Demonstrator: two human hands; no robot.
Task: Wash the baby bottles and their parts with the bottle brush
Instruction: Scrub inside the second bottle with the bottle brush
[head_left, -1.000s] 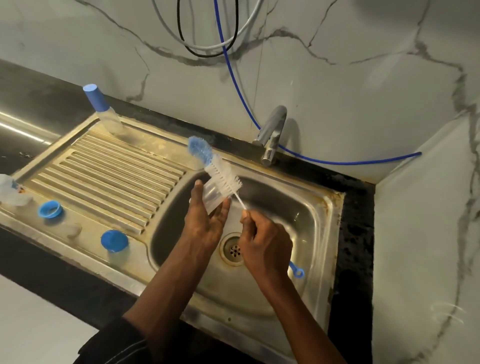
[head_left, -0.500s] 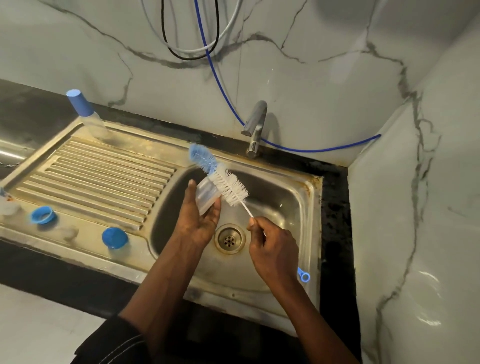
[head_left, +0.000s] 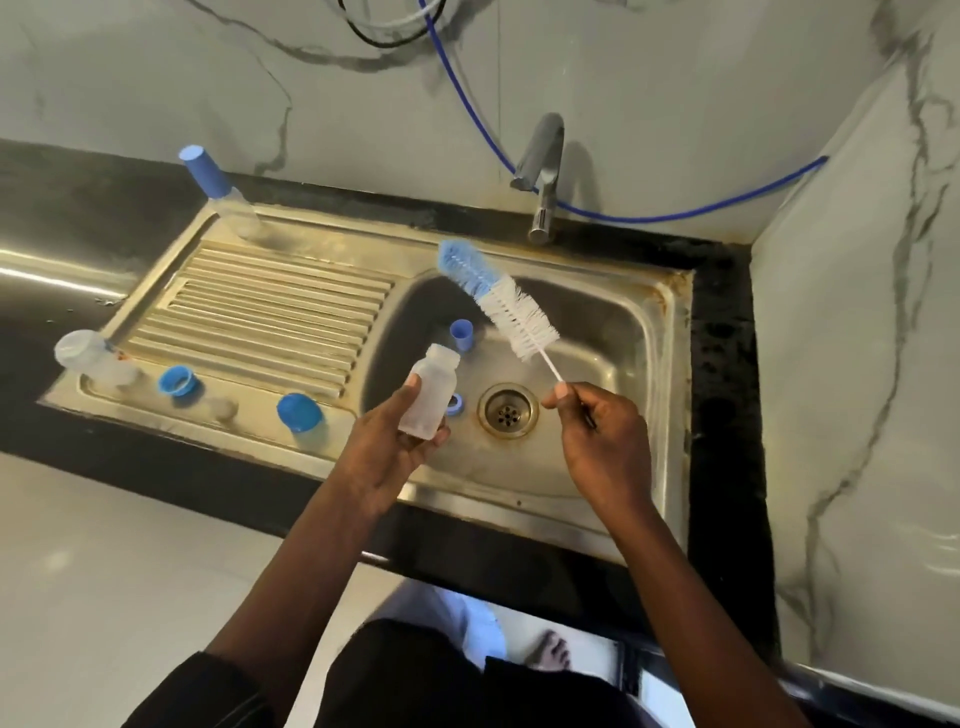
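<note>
Curling the fingers (head_left: 415, 447) of our left hand (head_left: 387, 457) around the open baby bottle (head_left: 428, 397) and pinching the bottle brush (head_left: 511, 317) by its handle in our right hand (head_left: 602, 436), we hold both above the sink (head_left: 613, 332). The brush sits outside the bottle; next, we judge, its bristles must enter the narrow mouth.

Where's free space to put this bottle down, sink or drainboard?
Free: the ribbed drainboard, between the capped bottle at the back and the blue caps along the front edge; also the basin floor right of the drain. Crowded: that front edge, and the basin left of the drain, with a small cap and ring.
</note>
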